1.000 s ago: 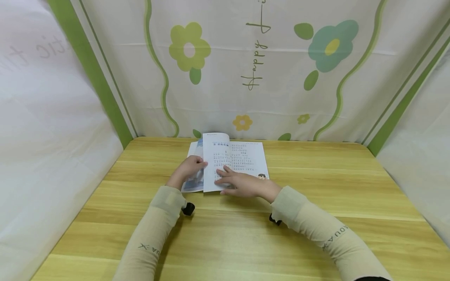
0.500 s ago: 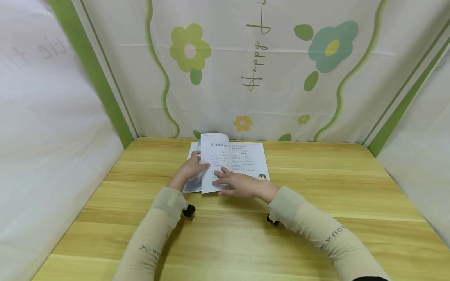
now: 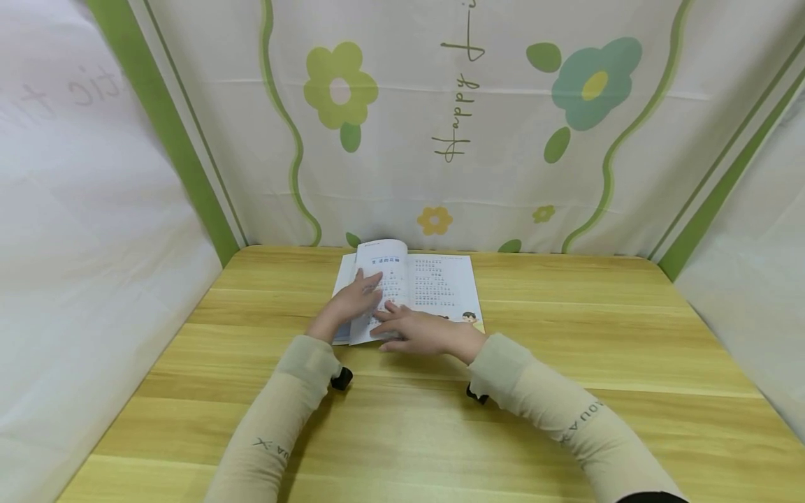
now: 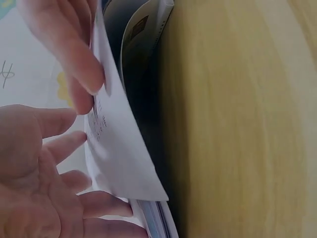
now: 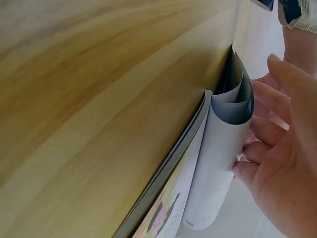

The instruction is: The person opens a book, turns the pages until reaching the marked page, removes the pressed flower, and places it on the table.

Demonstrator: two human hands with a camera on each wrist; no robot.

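An open book [image 3: 440, 279] with printed text and cartoon figures lies near the table's far edge. A turned page [image 3: 385, 253] curves over onto the left side. My left hand [image 3: 356, 297] lies over this page's left part with its fingers extended; the left wrist view shows its palm [image 4: 42, 183] and spread fingers along the page. My right hand [image 3: 423, 331] rests on the lower part of the page, fingers spread and fairly straight. In the right wrist view, its fingers touch the curled leaf [image 5: 213, 163], which bows up above the pages beneath it.
The wooden table [image 3: 402, 433] extends around the book. A white curtain [image 3: 402, 188] with printed flowers stands right behind the far edge, and more white cloth [image 3: 75, 244] hangs at the left. Both forearms wear beige sleeves [image 3: 264, 412] with small black devices [image 3: 342, 378] at the wrists.
The page has moved left and lowered over the left side. My left hand has shifted from the page's left edge onto its top, and my right hand has slid left along it.
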